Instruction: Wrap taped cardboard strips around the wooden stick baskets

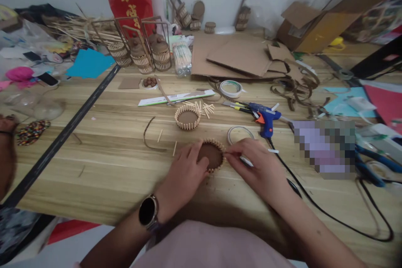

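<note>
A small round basket (211,155) with a brown cardboard base and a ring of short wooden sticks sits on the table in front of me. My left hand (188,160) grips its left side, thumb at the near rim and fingers at the far one. At the right rim my right hand (251,157) has thumb and forefinger pinched together; whatever lies between them is too small to make out. A second such basket (187,118) stands just behind, beside a pile of loose sticks (204,109). A curved brown strip (145,134) lies to the left.
To the right are a blue glue gun (266,118) with a black cord, a utility knife (237,106) and a tape roll (241,134). Cardboard sheets (235,56) and finished stick lanterns (143,56) stand at the back. Another person's arm (6,155) shows at the left edge.
</note>
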The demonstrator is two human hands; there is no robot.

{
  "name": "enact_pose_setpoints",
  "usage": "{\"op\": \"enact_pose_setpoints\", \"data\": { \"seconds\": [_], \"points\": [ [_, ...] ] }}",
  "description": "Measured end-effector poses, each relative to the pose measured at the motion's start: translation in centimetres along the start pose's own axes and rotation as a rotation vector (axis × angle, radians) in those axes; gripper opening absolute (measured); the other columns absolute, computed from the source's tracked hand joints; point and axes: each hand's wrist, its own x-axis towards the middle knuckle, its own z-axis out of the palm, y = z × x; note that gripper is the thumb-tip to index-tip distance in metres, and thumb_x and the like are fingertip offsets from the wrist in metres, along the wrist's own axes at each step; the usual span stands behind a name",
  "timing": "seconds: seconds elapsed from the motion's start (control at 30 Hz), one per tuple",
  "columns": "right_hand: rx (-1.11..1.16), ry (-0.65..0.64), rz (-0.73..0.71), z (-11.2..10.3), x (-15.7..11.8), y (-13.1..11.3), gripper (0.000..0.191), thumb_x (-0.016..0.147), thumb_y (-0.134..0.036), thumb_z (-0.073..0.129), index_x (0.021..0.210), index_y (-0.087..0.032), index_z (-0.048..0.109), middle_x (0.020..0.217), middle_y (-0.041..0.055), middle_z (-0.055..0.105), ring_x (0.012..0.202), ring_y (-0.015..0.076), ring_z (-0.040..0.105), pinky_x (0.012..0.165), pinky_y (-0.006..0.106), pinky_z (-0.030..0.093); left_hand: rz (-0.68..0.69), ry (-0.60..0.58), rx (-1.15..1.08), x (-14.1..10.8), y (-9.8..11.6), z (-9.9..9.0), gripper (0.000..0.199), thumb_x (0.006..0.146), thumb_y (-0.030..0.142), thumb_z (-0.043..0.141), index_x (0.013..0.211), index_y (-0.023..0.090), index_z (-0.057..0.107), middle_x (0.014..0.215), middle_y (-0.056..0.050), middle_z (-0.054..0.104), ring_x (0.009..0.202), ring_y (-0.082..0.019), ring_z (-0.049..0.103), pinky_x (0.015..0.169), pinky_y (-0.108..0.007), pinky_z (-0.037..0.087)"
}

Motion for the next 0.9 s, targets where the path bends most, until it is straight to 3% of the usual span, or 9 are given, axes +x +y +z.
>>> {"op": "enact_pose_setpoints", "data": {
  "seconds": [0.17,0.23,0.3,0.4,0.47,0.53,0.63,0.77,0.9],
  "points": [
    [0.095,0.09,-0.076,-1.6,-1.7,-0.7,0.017,0.088,-0.008,0.059,0.094,-0.024,0.058,0.079,0.001,0.067,0.072,0.0154,0.064,0.066,0.03,0.049,-0.077,0.122,0.006,0.1,-1.1,-0.1,0.011,0.087,0.011,0.063,0.098,0.012,0.062,0.142,-0.021,0.046,0.132,-0.039,0.044,0.103,-0.056,0.045],
    [0.128,0.093,-0.101,-1.8,-2.3,-0.8,0.021,0.087,-0.006,0.059,0.097,-0.025,0.058,0.081,0.0018,0.067,0.074,0.016,0.064,0.067,0.031,0.051,-0.096,0.203,-0.117,-0.3,-0.6,-0.9,0.015,0.09,0.012,0.056,0.104,0.012,0.062,0.139,-0.02,0.049,0.135,-0.037,0.041,0.108,-0.056,0.04],
    [0.177,0.088,-0.122,-1.8,-2.7,-0.9,0.024,0.087,-0.005,0.057,0.099,-0.026,0.058,0.082,0.0022,0.067,0.075,0.0162,0.064,0.067,0.031,0.052,-0.102,0.217,-0.375,-0.7,0.3,-2.0,0.02,0.095,0.019,0.049,0.11,0.014,0.062,0.129,-0.016,0.058,0.125,-0.031,0.051,0.105,-0.051,0.043],
    [0.241,0.058,-0.153,-1.7,-3.0,-0.9,0.025,0.087,-0.004,0.055,0.099,-0.026,0.058,0.084,0.0027,0.067,0.076,0.016,0.064,0.067,0.031,0.052,-0.241,-0.089,-0.993,-0.7,1.8,-3.0,0.028,0.096,0.038,0.049,0.11,0.017,0.063,0.106,-0.01,0.068,0.091,-0.02,0.063,0.078,-0.033,0.052],
    [0.256,0.034,-0.181,-1.6,-3.2,-0.9,0.025,0.087,-0.004,0.054,0.097,-0.025,0.059,0.083,0.0027,0.067,0.076,0.0159,0.064,0.067,0.031,0.052,-0.369,-0.289,-1.359,-0.4,2.4,-3.0,0.036,0.093,0.05,0.05,0.097,0.016,0.063,0.084,-0.004,0.066,0.066,-0.012,0.057,0.059,-0.024,0.046],
    [0.25,0.018,-0.196,-1.4,-3.4,-0.9,0.024,0.087,-0.004,0.053,0.096,-0.025,0.061,0.083,0.0023,0.068,0.075,0.0153,0.064,0.066,0.03,0.051,-0.453,-0.375,-1.57,0.0,2.7,-2.5,0.038,0.086,0.054,0.058,0.085,0.016,0.06,0.069,0.002,0.058,0.053,-0.008,0.046,0.051,-0.02,0.037],
    [0.256,-0.01,-0.075,-0.8,-4.0,-1.0,0.022,0.089,-0.006,0.051,0.094,-0.025,0.062,0.085,0.002,0.069,0.077,0.0138,0.065,0.067,0.026,0.052,-0.527,-0.341,-1.625,0.4,2.9,-1.8,0.033,0.08,0.047,0.067,0.079,0.016,0.054,0.063,0.006,0.051,0.05,-0.005,0.041,0.048,-0.018,0.033],
    [0.326,-0.175,0.307,0.2,-4.9,-1.7,0.012,0.092,-0.02,0.051,0.086,-0.022,0.062,0.072,-0.0005,0.067,0.065,0.0127,0.064,0.058,0.022,0.05,-0.539,-0.233,-1.588,0.3,3.2,-0.9,0.026,0.084,0.041,0.06,0.078,0.018,0.05,0.067,0.003,0.058,0.052,-0.008,0.05,0.05,-0.02,0.04],
    [0.324,-0.274,0.431,0.9,-5.4,-2.2,0.032,0.094,-0.028,0.046,0.063,-0.021,0.051,0.056,-0.0034,0.053,0.051,0.011,0.05,0.047,0.021,0.039,-0.517,-0.205,-1.424,-0.1,3.4,-0.1,0.022,0.088,0.036,0.055,0.077,0.018,0.053,0.066,0.002,0.06,0.054,-0.01,0.053,0.053,-0.022,0.042]
  ]
}}
